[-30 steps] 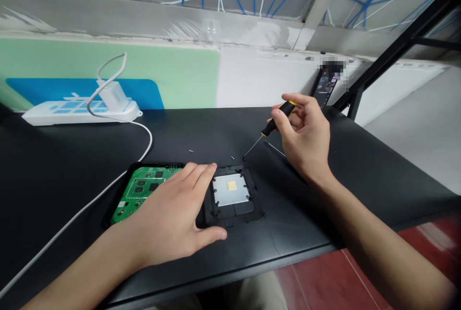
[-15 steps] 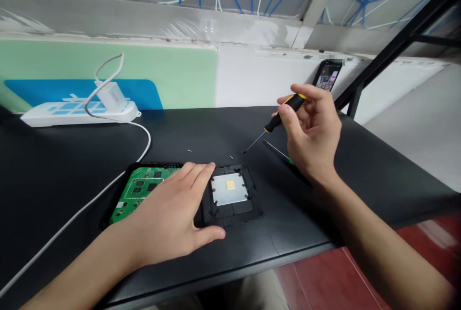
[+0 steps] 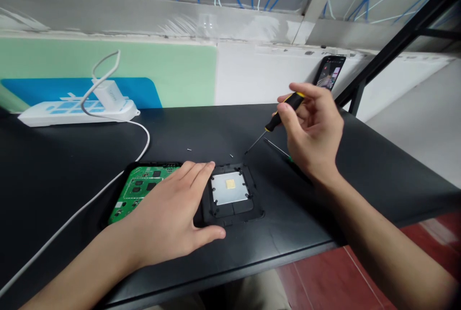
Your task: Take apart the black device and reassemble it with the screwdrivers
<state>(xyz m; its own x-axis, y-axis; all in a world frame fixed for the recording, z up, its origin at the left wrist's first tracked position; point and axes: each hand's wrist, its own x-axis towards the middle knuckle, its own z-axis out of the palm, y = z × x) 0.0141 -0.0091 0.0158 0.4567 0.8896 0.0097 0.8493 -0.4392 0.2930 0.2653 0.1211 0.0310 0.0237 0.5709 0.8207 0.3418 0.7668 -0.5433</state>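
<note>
My left hand point(image 3: 173, 214) lies flat with its fingers stretched out on an opened black device point(image 3: 234, 211). A green circuit board point(image 3: 139, 189) shows to the left of the hand and a silver plate point(image 3: 229, 188) with a small yellow square to its right. My right hand point(image 3: 313, 130) is closed on a small black and yellow screwdriver point(image 3: 277, 117), held above the table with its tip pointing down-left, just beyond the device's far right corner. Two tiny screws point(image 3: 231, 155) lie on the table behind the device.
A second thin screwdriver point(image 3: 275, 146) lies on the black table point(image 3: 378, 170) under my right hand. A white power strip point(image 3: 77, 111) with a charger and white cable point(image 3: 118, 175) sits at the back left. A phone point(image 3: 329, 72) leans on the wall, back right.
My right hand has lifted the screwdriver a little up and to the right, off the table. My left hand has stayed on the device.
</note>
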